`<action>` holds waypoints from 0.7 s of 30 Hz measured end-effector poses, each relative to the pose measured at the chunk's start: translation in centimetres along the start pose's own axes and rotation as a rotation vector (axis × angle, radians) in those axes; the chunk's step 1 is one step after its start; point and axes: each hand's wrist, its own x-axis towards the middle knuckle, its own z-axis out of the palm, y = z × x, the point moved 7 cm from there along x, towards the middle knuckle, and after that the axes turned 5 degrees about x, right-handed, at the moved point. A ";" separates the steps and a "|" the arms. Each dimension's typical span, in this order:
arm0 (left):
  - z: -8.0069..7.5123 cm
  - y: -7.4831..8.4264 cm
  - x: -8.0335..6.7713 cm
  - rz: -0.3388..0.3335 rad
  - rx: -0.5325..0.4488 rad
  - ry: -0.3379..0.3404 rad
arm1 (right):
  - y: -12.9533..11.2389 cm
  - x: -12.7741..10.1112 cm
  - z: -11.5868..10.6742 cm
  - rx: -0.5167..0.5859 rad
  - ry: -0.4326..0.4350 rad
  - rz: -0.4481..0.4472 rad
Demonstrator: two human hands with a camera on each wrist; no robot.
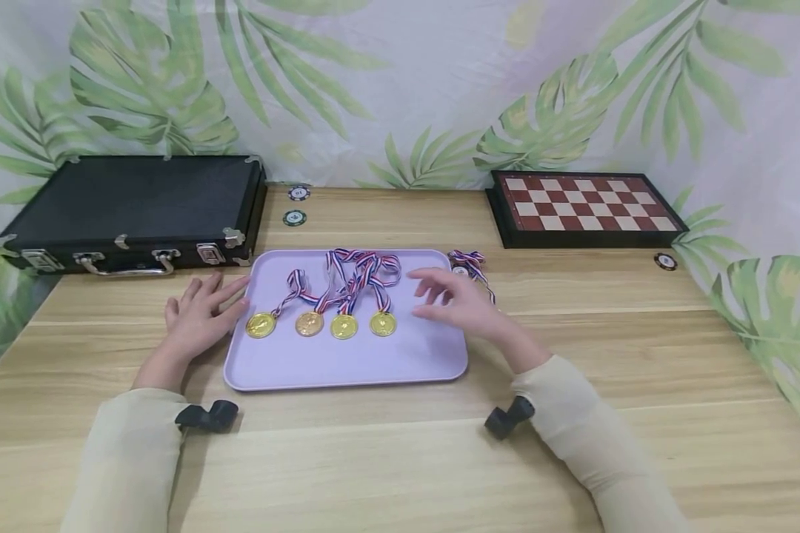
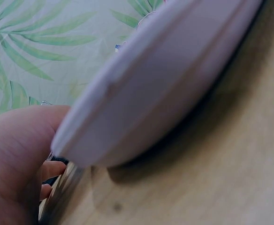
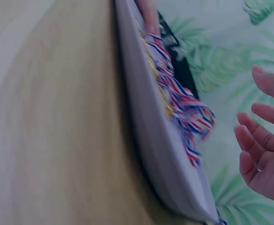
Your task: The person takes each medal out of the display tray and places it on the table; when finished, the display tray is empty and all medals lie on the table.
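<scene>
A lilac tray carries several medals in a row, with red, white and blue ribbons heaped behind them. At the left end lies a gold medal, and beside it a more coppery medal. My left hand rests at the tray's left edge, fingers spread and thumb side against the rim. Over the tray's right part hovers my right hand, its fingers loosely bent and holding nothing. The right wrist view shows that same hand apart from the ribbons.
Behind the tray's right corner lies another striped ribbon, partly hidden by my right hand. A black case stands back left, a chessboard back right. Poker chips lie by the case, and another chip near the board.
</scene>
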 end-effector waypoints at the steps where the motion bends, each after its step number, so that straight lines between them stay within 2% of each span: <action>1: 0.0 0.0 0.0 0.001 0.001 0.000 | 0.0 0.4 0.9 -0.023 -0.025 0.004; 5: 0.0 0.0 0.0 0.004 0.001 0.002 | 0.6 1.5 3.7 -0.160 -0.089 -0.004; 10: 0.0 0.0 0.0 0.005 0.003 0.007 | 2.2 2.0 5.2 -0.322 -0.051 0.014; 13: 0.0 0.0 -0.1 0.003 0.005 0.005 | 3.0 1.9 5.5 -0.360 -0.014 0.027; 17: 0.0 0.1 -0.1 0.000 -0.001 0.009 | 3.0 1.7 5.6 -0.379 0.018 -0.005; 21: 0.0 0.0 -0.1 0.000 -0.003 0.019 | 2.8 1.6 5.7 -0.388 0.017 -0.024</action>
